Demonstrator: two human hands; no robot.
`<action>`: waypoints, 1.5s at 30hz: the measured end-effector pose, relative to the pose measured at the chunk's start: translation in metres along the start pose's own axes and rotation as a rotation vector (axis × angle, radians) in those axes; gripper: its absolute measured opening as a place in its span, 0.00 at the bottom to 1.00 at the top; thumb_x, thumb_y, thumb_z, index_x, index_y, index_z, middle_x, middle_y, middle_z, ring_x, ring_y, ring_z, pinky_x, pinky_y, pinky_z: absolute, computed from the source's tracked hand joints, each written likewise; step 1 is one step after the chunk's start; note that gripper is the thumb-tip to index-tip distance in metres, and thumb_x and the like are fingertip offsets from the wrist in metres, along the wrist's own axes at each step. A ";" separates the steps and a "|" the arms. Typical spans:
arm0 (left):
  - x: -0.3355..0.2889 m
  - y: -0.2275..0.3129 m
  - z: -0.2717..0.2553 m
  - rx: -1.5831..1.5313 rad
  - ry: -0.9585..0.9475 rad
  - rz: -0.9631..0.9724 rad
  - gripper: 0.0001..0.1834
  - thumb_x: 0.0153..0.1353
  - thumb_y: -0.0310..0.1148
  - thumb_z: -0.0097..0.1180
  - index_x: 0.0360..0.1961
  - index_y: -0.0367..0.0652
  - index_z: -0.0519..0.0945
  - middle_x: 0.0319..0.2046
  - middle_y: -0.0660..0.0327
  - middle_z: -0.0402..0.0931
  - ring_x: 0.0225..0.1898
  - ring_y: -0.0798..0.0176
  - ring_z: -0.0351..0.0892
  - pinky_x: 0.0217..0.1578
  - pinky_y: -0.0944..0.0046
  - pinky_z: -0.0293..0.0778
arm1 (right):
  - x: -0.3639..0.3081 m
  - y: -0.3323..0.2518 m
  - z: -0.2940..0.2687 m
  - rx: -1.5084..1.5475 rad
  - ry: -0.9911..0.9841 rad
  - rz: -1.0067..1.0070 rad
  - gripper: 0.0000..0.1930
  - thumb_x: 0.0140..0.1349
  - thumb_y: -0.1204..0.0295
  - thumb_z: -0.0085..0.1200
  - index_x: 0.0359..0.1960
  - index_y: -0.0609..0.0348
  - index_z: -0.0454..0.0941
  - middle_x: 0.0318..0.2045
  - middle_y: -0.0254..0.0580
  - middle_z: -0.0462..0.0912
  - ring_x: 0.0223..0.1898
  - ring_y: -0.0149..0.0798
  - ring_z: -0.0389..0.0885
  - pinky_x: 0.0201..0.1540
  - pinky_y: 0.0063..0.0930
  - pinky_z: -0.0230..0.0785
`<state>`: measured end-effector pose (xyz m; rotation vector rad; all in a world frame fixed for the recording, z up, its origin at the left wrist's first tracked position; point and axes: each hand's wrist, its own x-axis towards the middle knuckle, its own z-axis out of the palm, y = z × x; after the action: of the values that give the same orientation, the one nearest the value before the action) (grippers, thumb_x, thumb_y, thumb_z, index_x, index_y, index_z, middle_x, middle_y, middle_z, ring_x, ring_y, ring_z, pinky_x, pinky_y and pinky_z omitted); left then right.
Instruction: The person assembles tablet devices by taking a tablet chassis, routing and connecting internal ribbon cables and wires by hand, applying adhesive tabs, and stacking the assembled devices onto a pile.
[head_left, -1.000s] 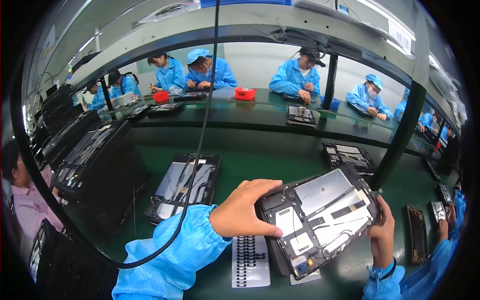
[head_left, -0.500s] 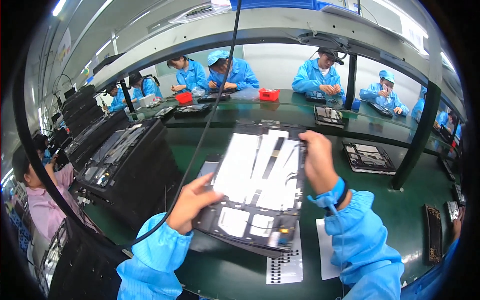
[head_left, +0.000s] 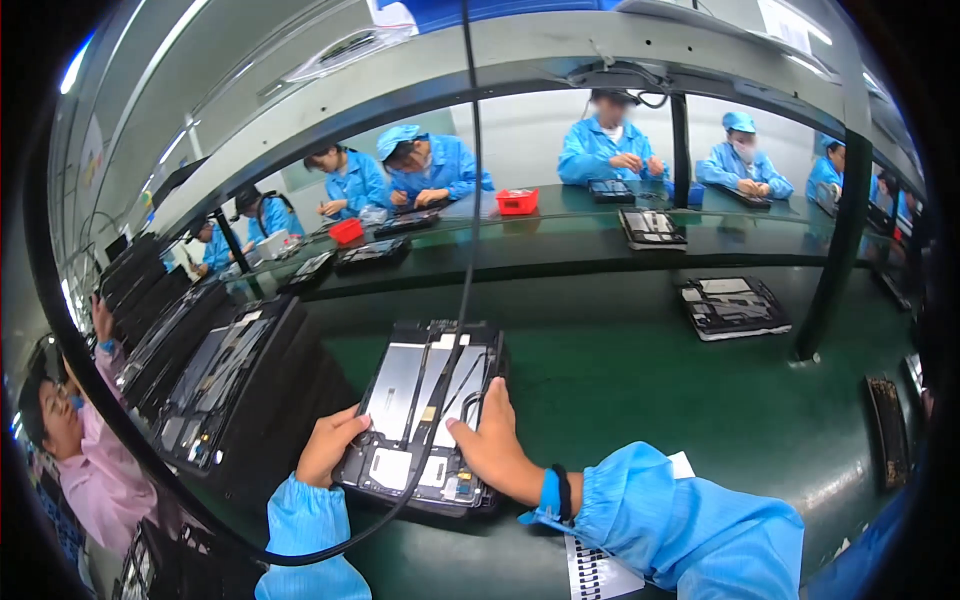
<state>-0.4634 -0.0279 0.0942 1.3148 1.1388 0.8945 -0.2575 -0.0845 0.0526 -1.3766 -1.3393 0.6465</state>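
An open-backed tablet lies low over the bench in front of me, its silver battery panels and black ribbon cables facing up. My left hand is closed on its left edge, thumb on top. At its right edge my right hand grips it, the thumb resting on the upper face and a dark band round the wrist. More dark layers show beneath the tablet; I cannot tell how many. A black cable hangs across the view in front of it.
Tall stacks of black trays with opened tablets stand at left. Another opened tablet lies at right on the green bench. A spiral notebook is partly under my right forearm. A dark post rises at right. Co-workers sit opposite.
The tablet has come down and left from a raised, tilted position to lie flatter near the bench. Both hands moved with it. My view has shifted too.
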 end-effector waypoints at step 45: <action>0.051 0.014 0.310 0.754 -0.498 0.973 0.19 0.45 0.29 0.56 0.41 0.37 0.75 0.43 0.49 0.71 0.46 0.51 0.71 0.48 0.59 0.67 | 0.006 0.184 -0.413 -0.428 0.927 0.155 0.10 0.47 0.70 0.51 0.26 0.64 0.78 0.28 0.54 0.79 0.34 0.51 0.78 0.39 0.36 0.69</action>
<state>-0.1506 -0.0576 0.0745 2.6488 0.3726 0.7131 0.1841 -0.1712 0.0073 -1.8097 -0.6243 -0.2242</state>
